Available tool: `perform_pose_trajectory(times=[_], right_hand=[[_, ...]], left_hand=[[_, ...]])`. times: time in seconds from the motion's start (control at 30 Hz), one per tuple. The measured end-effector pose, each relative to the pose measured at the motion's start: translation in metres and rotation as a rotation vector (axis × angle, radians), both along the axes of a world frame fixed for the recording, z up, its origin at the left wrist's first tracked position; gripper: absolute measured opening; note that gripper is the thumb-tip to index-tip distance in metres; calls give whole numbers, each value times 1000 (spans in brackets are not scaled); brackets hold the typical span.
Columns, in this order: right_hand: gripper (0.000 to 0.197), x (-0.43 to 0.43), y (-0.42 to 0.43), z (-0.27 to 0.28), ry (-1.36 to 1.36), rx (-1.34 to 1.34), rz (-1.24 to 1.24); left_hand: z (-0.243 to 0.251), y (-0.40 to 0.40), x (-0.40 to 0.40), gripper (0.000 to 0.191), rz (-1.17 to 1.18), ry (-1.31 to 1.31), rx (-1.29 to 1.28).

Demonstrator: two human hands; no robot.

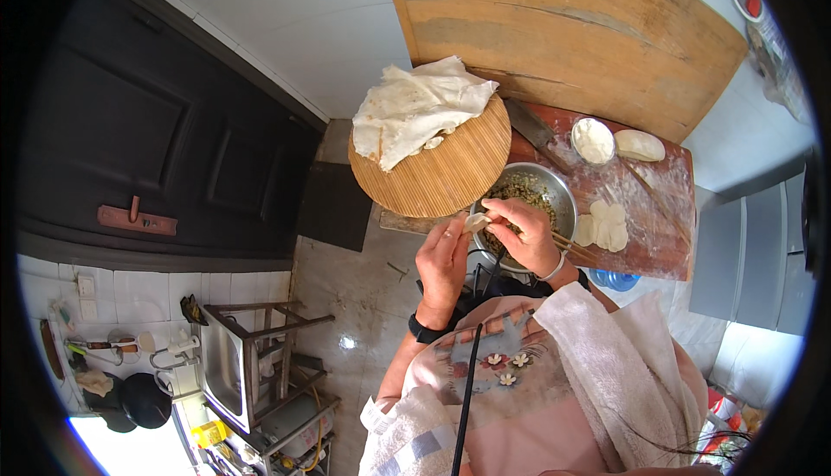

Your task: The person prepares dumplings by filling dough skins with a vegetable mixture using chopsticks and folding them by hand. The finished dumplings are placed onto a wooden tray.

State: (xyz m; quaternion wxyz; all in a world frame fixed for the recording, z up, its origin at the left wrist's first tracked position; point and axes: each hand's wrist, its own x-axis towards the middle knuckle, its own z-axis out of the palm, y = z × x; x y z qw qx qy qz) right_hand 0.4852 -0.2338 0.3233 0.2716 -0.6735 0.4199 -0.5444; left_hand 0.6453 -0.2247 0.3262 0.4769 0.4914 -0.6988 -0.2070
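Note:
Between the fingertips of my left hand (443,262) and my right hand (531,234) is a small folded dumpling (477,221), pinched from both sides. Below it stands a steel bowl (566,198) of chopped filling (519,192), partly hidden by my right hand. Wooden chopsticks (578,247) stick out over the bowl's right rim. Flat round dough wrappers (610,226) overlap on the floured wooden board (656,223) to the right. Left of the bowl, a round slatted tray (435,184) carries small dumplings (433,143), mostly covered by a white cloth (428,103).
A cleaver (529,124) lies behind the bowl. Beyond the wrappers are a bowl of flour (593,140), a dough roll (639,145) and a thin rolling pin (656,202). A large wooden panel (558,28) leans against the wall. At left are a dark door (130,119) and a steel sink (224,365).

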Motion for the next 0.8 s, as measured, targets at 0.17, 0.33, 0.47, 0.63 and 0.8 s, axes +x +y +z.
perform_pose_trajectory(times=[0.17, 0.33, 0.47, 0.63, 0.8], right_hand=[[33, 3, -2, 4, 11, -75, -21], [31, 11, -6, -7, 20, -117, -10], [31, 18, -8, -23, 19, -41, 13], [33, 24, -21, -54, 43, 198, 169], [11, 41, -56, -91, 67, 174, 65]], left_hand=[[4, 4, 1, 27, 60, -14, -16], [-2, 4, 7, 26, 47, -45, -53], [-21, 0, 13, 25, 31, -78, -124], [-57, -3, 27, 23, 69, -206, 31], [-64, -5, 36, 54, -71, -285, 162]])
